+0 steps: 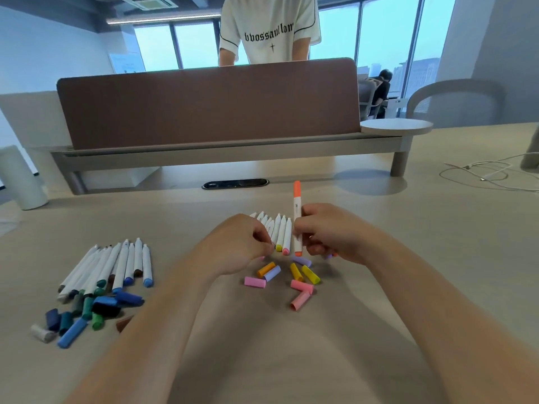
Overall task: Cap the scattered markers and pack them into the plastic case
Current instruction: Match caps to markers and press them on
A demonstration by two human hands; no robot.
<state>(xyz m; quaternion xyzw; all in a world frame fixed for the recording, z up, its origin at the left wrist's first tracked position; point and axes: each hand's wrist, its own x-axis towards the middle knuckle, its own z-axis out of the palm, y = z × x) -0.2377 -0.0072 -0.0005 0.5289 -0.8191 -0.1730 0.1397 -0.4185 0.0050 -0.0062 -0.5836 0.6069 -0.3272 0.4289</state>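
The orange marker (296,217) stands nearly upright just above centre, gripped mid-barrel by the curled fingers (306,228) of the right hand (329,231). It looks light, stiff and smooth, so the barrel is probably the best hold while a cap presses on. White markers (281,231) lie in a row at its 9 o'clock, with pastel caps (300,285) loose on the desk (379,287) at 6 o'clock. The left hand (239,243) curls at that row's near ends; whether it pinches anything is hidden. No plastic case shows.
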